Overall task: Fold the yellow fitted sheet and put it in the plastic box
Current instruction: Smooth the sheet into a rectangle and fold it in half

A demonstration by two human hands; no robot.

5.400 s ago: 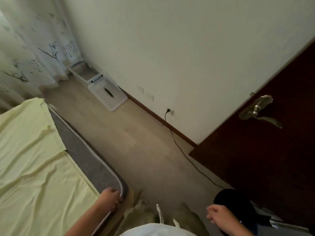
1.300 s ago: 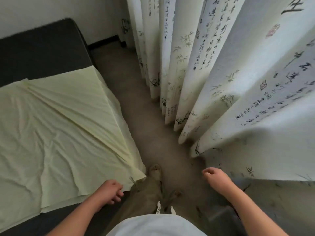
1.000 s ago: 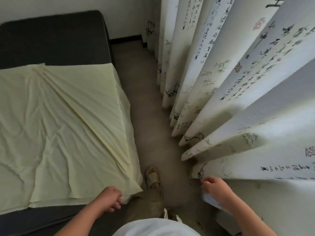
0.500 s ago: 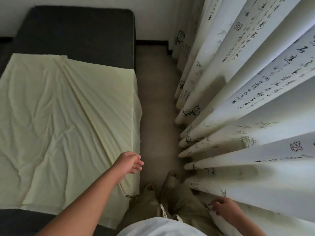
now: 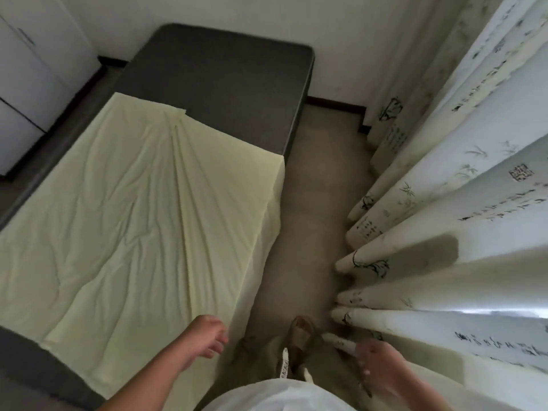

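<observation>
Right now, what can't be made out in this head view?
1. Box: nowhere in the head view.
2. Sheet: left part cut off by the frame's left edge.
3. Right hand: motion-blurred in the head view, so its grip is unreadable.
4. Left hand: over the sheet's near edge; contact unclear, since the hand itself covers that spot.

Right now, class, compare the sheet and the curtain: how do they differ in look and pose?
The sheet is plain pale yellow; the curtain is white, printed with ink bamboo and writing. The sheet lies spread flat on the mattress, one edge draping over its side; the curtain hangs in deep folds. The sheet shows fine creases; the curtain falls in broad pleats. Both are fabric.
</observation>
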